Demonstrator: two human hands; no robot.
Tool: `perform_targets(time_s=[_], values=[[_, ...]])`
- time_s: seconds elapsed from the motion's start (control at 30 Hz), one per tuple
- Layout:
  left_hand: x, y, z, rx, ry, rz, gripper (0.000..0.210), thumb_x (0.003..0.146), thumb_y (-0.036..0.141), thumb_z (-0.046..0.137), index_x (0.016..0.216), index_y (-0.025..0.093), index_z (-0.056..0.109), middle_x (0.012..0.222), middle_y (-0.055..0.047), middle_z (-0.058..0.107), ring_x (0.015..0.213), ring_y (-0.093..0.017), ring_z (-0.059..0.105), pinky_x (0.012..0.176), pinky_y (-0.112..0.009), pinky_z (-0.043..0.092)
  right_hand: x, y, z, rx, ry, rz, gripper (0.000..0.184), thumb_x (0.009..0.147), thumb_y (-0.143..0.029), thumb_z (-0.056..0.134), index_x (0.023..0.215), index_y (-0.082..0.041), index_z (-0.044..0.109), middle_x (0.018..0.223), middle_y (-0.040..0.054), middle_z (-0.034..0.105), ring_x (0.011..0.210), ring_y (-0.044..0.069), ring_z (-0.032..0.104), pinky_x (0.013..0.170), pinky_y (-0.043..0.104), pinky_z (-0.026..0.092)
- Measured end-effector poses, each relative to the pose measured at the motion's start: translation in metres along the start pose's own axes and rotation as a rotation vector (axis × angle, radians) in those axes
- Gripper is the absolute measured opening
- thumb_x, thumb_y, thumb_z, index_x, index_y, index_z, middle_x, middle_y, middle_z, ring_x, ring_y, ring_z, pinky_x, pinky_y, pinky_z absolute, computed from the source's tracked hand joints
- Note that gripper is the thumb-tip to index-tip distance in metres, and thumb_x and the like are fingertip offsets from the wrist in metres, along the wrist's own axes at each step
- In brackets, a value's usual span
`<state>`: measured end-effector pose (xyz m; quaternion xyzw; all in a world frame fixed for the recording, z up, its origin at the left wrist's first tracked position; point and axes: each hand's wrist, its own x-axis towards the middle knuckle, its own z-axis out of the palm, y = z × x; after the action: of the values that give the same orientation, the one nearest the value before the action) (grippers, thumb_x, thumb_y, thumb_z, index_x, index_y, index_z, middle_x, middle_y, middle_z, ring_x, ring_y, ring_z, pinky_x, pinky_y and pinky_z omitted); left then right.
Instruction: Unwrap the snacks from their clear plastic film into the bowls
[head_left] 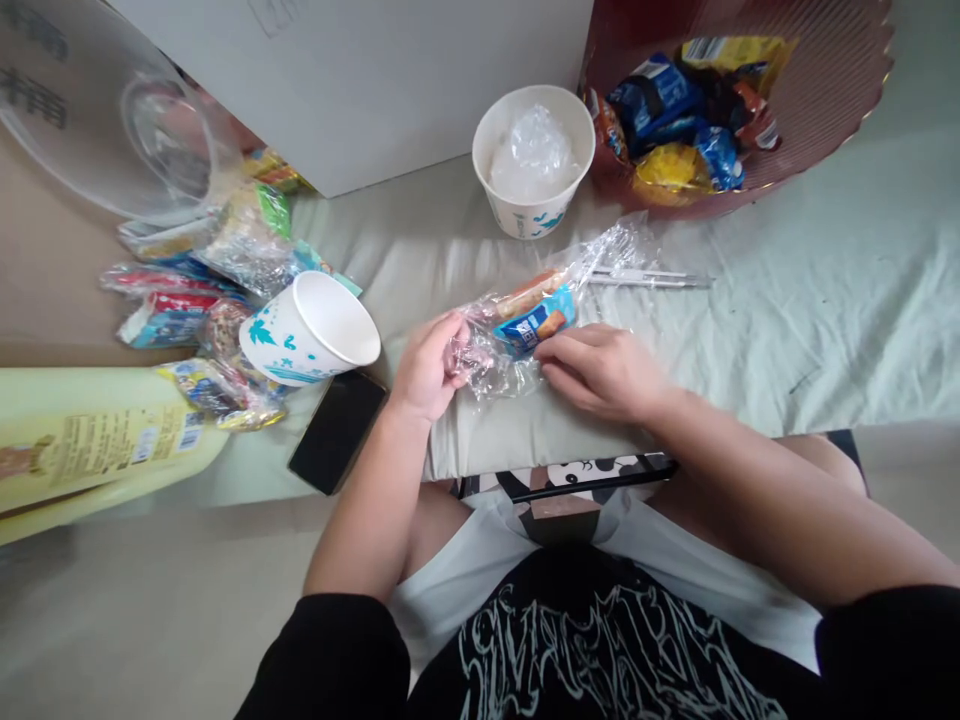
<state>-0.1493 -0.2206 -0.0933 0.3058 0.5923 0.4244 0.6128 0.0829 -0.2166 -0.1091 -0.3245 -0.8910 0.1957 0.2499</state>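
Observation:
A clear plastic bag [487, 368] lies crumpled on the pale green cloth in front of me, with a blue-labelled snack packet [536, 320] in it or under its film. My left hand [429, 368] grips the left end of the bag between thumb and fingers. From the right, my right hand [600, 372] has its fingers curled together at the lower edge of the packet, closed on the bag's film; the fingertips are partly hidden. Behind the bag's right end lie thin, wrapped sticks [652, 278].
A paper cup [534, 215] with crumpled clear plastic stands behind; another paper cup [311, 330] tilts at left, near a phone [337, 430]. Wrapped snacks [225, 250], a yellow package [112, 430] and a clear tub [112, 120] crowd the left. A reddish bowl [817, 130] holds several snack packets.

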Motion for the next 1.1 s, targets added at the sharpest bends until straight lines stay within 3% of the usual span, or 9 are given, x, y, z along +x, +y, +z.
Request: perform_targets(time_s=[0.1, 0.23, 0.33, 0.4, 0.47, 0.63, 0.7, 0.87, 1.1], values=[[-0.005, -0.001, -0.003, 0.249, 0.057, 0.105, 0.033, 0.086, 0.048, 0.06, 0.069, 0.022, 0.051, 0.066, 0.0, 0.059, 0.042, -0.01, 0.048, 0.037, -0.025, 0.026, 0.0, 0.004, 0.0, -0.011, -0.051, 0.034, 0.028, 0.101, -0.025, 0.047, 0.093, -0.018, 0.072, 0.083, 0.0066, 0.074, 0.074, 0.019, 0.066, 0.071, 0.035, 0.049], [-0.009, -0.004, -0.008, 0.731, 0.355, 0.717, 0.021, 0.081, 0.035, 0.07, 0.095, 0.023, 0.06, 0.089, -0.003, 0.069, 0.076, -0.016, 0.064, 0.071, -0.031, 0.053, 0.0, 0.006, -0.001, -0.019, -0.041, 0.036, 0.03, 0.1, -0.023, 0.047, 0.093, -0.017, 0.075, 0.087, 0.0086, 0.075, 0.08, 0.022, 0.067, 0.075, 0.037, 0.049], [-0.007, -0.007, -0.006, 0.905, 0.188, 0.942, 0.032, 0.08, 0.037, 0.074, 0.105, 0.022, 0.063, 0.119, -0.01, 0.069, 0.116, -0.026, 0.064, 0.101, -0.042, 0.052, 0.0, 0.006, 0.001, -0.018, -0.011, 0.015, 0.028, 0.099, -0.023, 0.049, 0.097, -0.017, 0.076, 0.09, 0.0098, 0.076, 0.084, 0.024, 0.067, 0.077, 0.039, 0.051], [-0.004, -0.01, -0.002, 0.976, 0.01, 0.898, 0.041, 0.078, 0.038, 0.079, 0.112, 0.022, 0.064, 0.135, -0.012, 0.065, 0.128, -0.03, 0.06, 0.11, -0.047, 0.048, 0.0, 0.006, 0.003, -0.012, 0.006, 0.021, 0.026, 0.099, -0.022, 0.05, 0.098, -0.017, 0.075, 0.091, 0.01, 0.076, 0.086, 0.024, 0.067, 0.078, 0.039, 0.051], [0.0, -0.012, 0.0, 0.969, -0.072, 0.797, 0.044, 0.078, 0.036, 0.081, 0.116, 0.022, 0.064, 0.136, -0.012, 0.066, 0.126, -0.029, 0.062, 0.108, -0.045, 0.049, 0.0, 0.004, 0.004, -0.019, 0.018, 0.053, 0.026, 0.098, -0.022, 0.049, 0.097, -0.018, 0.075, 0.09, 0.0097, 0.076, 0.085, 0.024, 0.067, 0.078, 0.04, 0.052], [0.004, -0.012, -0.007, 0.665, 0.042, 0.522, 0.013, 0.091, 0.035, 0.065, 0.09, 0.022, 0.063, 0.094, -0.005, 0.076, 0.087, -0.019, 0.071, 0.08, -0.033, 0.055, 0.0, 0.001, 0.004, -0.03, 0.001, 0.145, 0.024, 0.097, -0.024, 0.05, 0.095, -0.018, 0.073, 0.092, 0.011, 0.076, 0.088, 0.027, 0.067, 0.083, 0.043, 0.052], [0.002, -0.009, -0.01, 0.422, 0.028, 0.411, 0.019, 0.091, 0.039, 0.064, 0.082, 0.023, 0.06, 0.099, -0.006, 0.077, 0.094, -0.02, 0.072, 0.084, -0.034, 0.056, 0.001, 0.0, 0.004, -0.025, -0.016, 0.182, 0.023, 0.097, -0.026, 0.05, 0.097, -0.018, 0.072, 0.095, 0.012, 0.076, 0.091, 0.028, 0.067, 0.085, 0.044, 0.052], [-0.006, 0.005, -0.006, -0.199, -0.214, 0.05, 0.029, 0.081, 0.044, 0.069, 0.072, 0.023, 0.052, 0.123, -0.009, 0.075, 0.123, -0.031, 0.068, 0.102, -0.048, 0.055, 0.001, -0.004, 0.003, 0.073, -0.009, 0.342, 0.029, 0.095, -0.043, 0.051, 0.103, -0.017, 0.062, 0.099, 0.0153, 0.073, 0.094, 0.031, 0.067, 0.085, 0.047, 0.052], [-0.015, 0.008, 0.008, -0.484, -0.37, -0.166, 0.031, 0.075, 0.044, 0.069, 0.064, 0.021, 0.051, 0.137, -0.008, 0.07, 0.139, -0.038, 0.057, 0.094, -0.053, 0.058, 0.002, -0.008, -0.004, 0.429, 0.085, 0.62, 0.066, 0.082, -0.067, 0.062, 0.124, -0.018, 0.045, 0.105, 0.0141, 0.07, 0.093, 0.032, 0.068, 0.082, 0.048, 0.052]])
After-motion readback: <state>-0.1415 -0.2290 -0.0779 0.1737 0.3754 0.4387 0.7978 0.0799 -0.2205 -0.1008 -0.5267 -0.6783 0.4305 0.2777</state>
